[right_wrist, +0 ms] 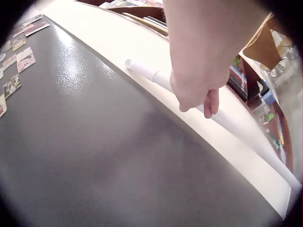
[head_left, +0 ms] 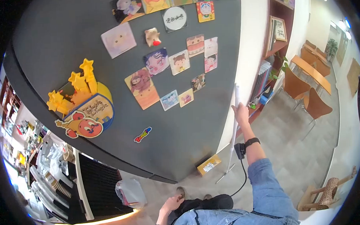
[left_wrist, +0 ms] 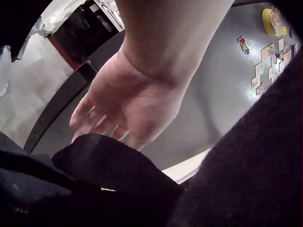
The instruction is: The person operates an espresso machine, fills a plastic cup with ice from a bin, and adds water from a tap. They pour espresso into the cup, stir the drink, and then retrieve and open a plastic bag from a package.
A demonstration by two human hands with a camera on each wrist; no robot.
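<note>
A long white pole (head_left: 232, 144) stands beside the edge of a dark grey panel (head_left: 180, 128), with a thin crossbar at its foot on the floor. My right hand (head_left: 241, 113) grips the pole near its top; in the right wrist view the fingers of the right hand (right_wrist: 201, 90) curl round the white tube (right_wrist: 142, 70). Low by the legs hangs my left hand (head_left: 174, 202). The left wrist view shows that left hand (left_wrist: 128, 104) with loose fingers and nothing held, just above dark cloth (left_wrist: 113, 165).
Magnets and a yellow star holder (head_left: 104, 95) are on the grey panel. A yellow box (head_left: 209, 165) lies on the floor by its base. Bookshelves (head_left: 265, 58) stand at right, chairs (head_left: 317, 104) beyond. A white bag (head_left: 130, 192) sits at lower left.
</note>
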